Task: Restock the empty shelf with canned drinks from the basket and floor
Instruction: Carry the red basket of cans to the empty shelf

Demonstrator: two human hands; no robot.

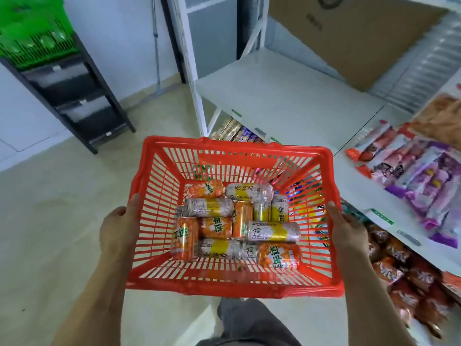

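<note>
Both hands carry a loaded basket of cans toward the bare shelf.

The left hand (117, 228) has its fingers curled round the left wall of the red slotted plastic basket (159, 186), thumb up by the rim, and the right hand (346, 231) grips the right wall the same way, though how its fingers lie under the far side cannot be told. Inside, orange and silver-and-yellow drink cans (237, 221) lie on their sides in a loose heap on the basket floor. Just beyond the basket's far rim sits the bare white metal shelf board (287, 101), with a tilted brown cardboard box (349, 38) at its back and bagged snacks (424, 176) on the section to the right. This looks like the carrying step, with no can shelved yet; next, the basket probably needs setting down so a hand comes free to lift cans out and stand them upright.
</note>
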